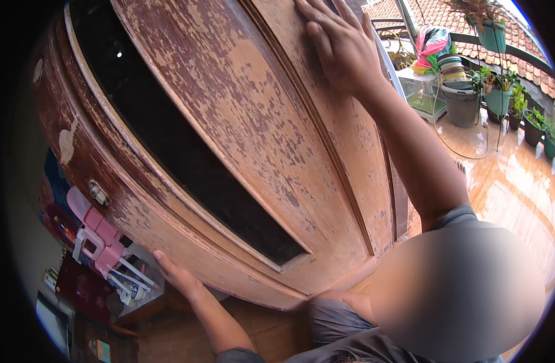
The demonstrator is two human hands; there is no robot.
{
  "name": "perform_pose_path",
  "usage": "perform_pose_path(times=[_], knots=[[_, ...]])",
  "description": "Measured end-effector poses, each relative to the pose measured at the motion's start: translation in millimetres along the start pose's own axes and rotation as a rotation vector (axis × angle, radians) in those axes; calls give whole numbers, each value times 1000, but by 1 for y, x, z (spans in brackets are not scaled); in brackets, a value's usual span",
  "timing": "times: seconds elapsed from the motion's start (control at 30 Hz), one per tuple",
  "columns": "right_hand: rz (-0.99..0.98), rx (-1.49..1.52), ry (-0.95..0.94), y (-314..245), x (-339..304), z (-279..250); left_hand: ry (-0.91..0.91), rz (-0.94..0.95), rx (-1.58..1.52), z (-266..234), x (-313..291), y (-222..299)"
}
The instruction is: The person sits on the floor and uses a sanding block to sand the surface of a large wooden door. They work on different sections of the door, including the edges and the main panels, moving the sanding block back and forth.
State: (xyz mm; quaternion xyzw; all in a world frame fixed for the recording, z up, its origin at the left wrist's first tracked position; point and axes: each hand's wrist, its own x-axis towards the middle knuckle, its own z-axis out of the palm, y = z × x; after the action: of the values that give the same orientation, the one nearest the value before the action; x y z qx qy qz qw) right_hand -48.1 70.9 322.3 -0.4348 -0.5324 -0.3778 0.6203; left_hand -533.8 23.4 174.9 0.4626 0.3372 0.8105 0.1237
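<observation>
While worn wooden door (241, 91) slants across view before me, my right hand (344, 51) lies on its upper right, fingers spread; left hand (179, 281) sits at lower left edge, grip: cannot tell. Dark panel (168, 136) runs along door; pink high chair (103, 237) beyond left hand.

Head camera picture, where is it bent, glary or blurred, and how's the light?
In the head view, fisheye distortion bows the edges of the wooden door and the corners go black; in that same view, glare whitens the floor at right, the room at lower left is dim, and a smooth oval blur at lower right hides what lies under it.
</observation>
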Motion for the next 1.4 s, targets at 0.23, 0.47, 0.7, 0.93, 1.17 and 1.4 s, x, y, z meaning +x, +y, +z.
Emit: perform_pose_path(times=[0.23, 0.47, 0.7, 0.93, 1.17, 1.4], knots=[[26, -13, 57, -1, -34, -8, -24, -16, 12, 0, 2, -1], [372, 211, -119, -4, -198, -39, -13, -37, 100, 2, -3, 10], [528, 490, 34, 4, -219, -33, -63, -34, 32, 1, -2, 10], [426, 384, 49, 8, -191, -17, -37, -68, 23, 1, -3, 10], [277, 329, 103, 1, -78, -5, -24, -68, 18, 1, -3, 8], [166, 235, -84, -19, 129, -3, -17, -61, 43, 0, -1, 4]])
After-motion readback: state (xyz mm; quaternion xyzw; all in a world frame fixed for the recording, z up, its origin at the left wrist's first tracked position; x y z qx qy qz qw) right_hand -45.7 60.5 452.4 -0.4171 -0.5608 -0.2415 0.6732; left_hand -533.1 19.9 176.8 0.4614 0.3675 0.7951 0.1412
